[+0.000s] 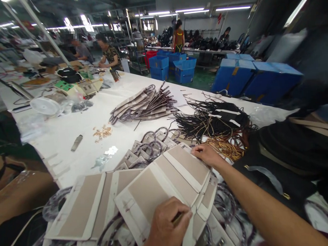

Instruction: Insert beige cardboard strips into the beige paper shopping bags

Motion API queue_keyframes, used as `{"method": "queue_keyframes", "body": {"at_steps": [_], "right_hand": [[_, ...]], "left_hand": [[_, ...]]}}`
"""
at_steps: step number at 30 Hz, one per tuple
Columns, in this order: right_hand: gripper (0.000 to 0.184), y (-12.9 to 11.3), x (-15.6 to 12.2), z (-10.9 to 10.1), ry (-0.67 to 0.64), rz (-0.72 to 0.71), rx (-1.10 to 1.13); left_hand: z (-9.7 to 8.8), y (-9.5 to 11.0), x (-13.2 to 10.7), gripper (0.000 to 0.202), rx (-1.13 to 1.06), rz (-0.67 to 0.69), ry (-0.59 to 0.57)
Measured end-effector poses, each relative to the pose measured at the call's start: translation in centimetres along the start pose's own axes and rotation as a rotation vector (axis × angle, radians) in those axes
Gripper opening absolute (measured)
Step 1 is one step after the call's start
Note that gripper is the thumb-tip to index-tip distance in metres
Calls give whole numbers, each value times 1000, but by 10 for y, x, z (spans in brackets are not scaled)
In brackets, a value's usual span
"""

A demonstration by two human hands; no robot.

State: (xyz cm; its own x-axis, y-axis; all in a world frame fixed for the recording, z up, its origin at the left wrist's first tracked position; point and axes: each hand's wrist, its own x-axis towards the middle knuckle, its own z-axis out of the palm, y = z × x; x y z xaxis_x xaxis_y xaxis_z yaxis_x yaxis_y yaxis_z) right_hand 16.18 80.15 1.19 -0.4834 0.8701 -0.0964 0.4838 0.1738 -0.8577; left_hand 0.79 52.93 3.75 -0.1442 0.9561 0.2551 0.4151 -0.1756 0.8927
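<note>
A flat beige and white panel piece [161,181] lies on top of a pile in front of me. My left hand [168,224] presses on its near edge with the fingers curled around a thin yellowish tool. At the panel's far corner my right hand [207,154] pinches the edge with its fingertips. More panels of the same kind [83,206] lie to the left, with grey handle loops [151,143] beneath and behind them.
On the long white table [72,130] are a stack of finished panels [144,105], a tangle of black and tan cords [215,122], small gold fittings [102,133] and a black bag [285,157] at right. Other people work further back, by blue crates [183,69].
</note>
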Motion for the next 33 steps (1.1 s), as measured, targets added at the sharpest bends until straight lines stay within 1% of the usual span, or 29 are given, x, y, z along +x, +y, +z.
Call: {"method": "queue_keyframes", "body": {"at_steps": [1, 2, 4, 5, 6, 8, 10, 11, 13, 15, 16, 17, 19, 20, 21, 22, 23, 25, 28, 30, 33], "right_hand": [[25, 4, 2, 2, -3, -11, -8], [30, 9, 3, 4, 1, -3, -10], [44, 17, 5, 9, 34, 45, -28], [47, 21, 5, 12, 56, 61, -47], [46, 24, 5, 14, 75, 63, -71], [41, 25, 5, 16, 92, 33, -109], [42, 21, -1, 13, 88, -2, -110], [46, 16, -7, 10, 93, -27, -115], [58, 0, -26, 3, 161, -90, -146], [65, -22, -58, -2, 238, -152, -145], [63, -35, -77, -3, 228, -163, -106], [61, -48, -97, -3, 159, -156, -40], [55, -73, -137, 3, -96, -96, 128], [52, -83, -155, 7, -200, -64, 185], [48, -92, -169, 10, -269, -38, 226], [43, -100, -181, 14, -300, -24, 251], [38, -106, -189, 16, -302, -19, 272], [31, -114, -198, 16, -293, -26, 317], [29, -122, -202, 10, -293, -53, 354], [28, -125, -203, 6, -256, -67, 312], [25, -128, -204, 2, -159, -90, 188]], "left_hand": [[1, -1, 0, 14, -12, 1, 0], [2, -2, 1, 13, -30, 5, 0], [3, -3, 2, 12, -90, 20, 3], [3, -3, 1, 11, -117, 22, 1], [3, -3, 1, 11, -132, 10, -10], [1, -1, 1, 12, -123, -78, -55], [-1, 3, 1, 13, -96, -205, -94], [-2, 6, 1, 13, -93, -259, -98], [-2, 10, 1, 14, -124, -326, -69], [-1, 15, 1, 16, -199, -374, -3], [-1, 18, 0, 20, -251, -399, 33], [0, 21, -1, 28, -307, -425, 63], [1, 29, -4, 54, -410, -463, 83], [1, 34, -5, 67, -445, -472, 78], [1, 39, -7, 77, -466, -477, 72], [1, 45, -9, 83, -476, -480, 71], [1, 50, -11, 84, -482, -482, 72], [0, 60, -15, 80, -507, -485, 60], [-1, 70, -21, 66, -573, -473, -26], [-2, 73, -23, 59, -590, -460, -66], [-3, 75, -24, 53, -595, -469, -105]]}}
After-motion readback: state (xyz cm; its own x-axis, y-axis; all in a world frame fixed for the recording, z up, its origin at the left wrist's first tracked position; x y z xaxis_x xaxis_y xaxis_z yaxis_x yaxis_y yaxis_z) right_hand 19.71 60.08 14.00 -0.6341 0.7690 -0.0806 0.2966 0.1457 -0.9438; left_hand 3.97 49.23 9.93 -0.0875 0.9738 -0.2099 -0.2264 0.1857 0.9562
